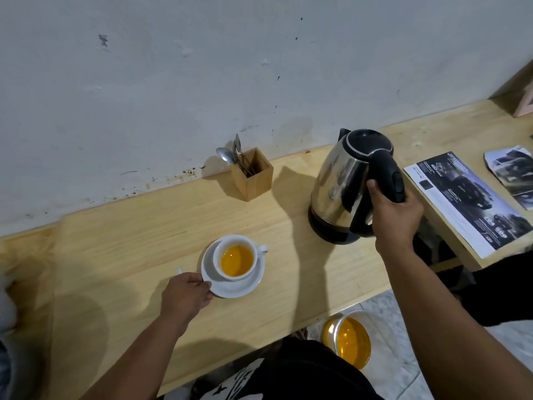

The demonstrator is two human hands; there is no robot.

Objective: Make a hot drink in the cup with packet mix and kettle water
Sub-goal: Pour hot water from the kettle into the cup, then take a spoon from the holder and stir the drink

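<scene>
- Two bare hands are at work over a pale wooden counter (144,226) set against a scuffed white wall.
- The right hand (396,215) is wrapped tight round the black handle of a shiny steel electric kettle (343,180), which leans slightly toward the wall with its spout away from the cup. It appears to sit on or just above its dark base; I cannot tell which.
- The left hand (186,293) pinches the near-left rim of a round white saucer (233,288), probably to keep it from sliding. A small white scrap, possibly the packet, peeks from behind those fingers.
- The white ceramic cup (235,259) sits on that saucer, left of the kettle and well apart from it, its handle pointing right.
- The cup holds a clear orange-yellow liquid, roughly half full, with no visible lumps. Mixing and pouring look mostly done.
- A square wooden holder (253,177) with metal spoons (229,154) stands by the wall, handy for stirring.
- Below the counter edge, a container (349,339) holds similar orange liquid.
</scene>
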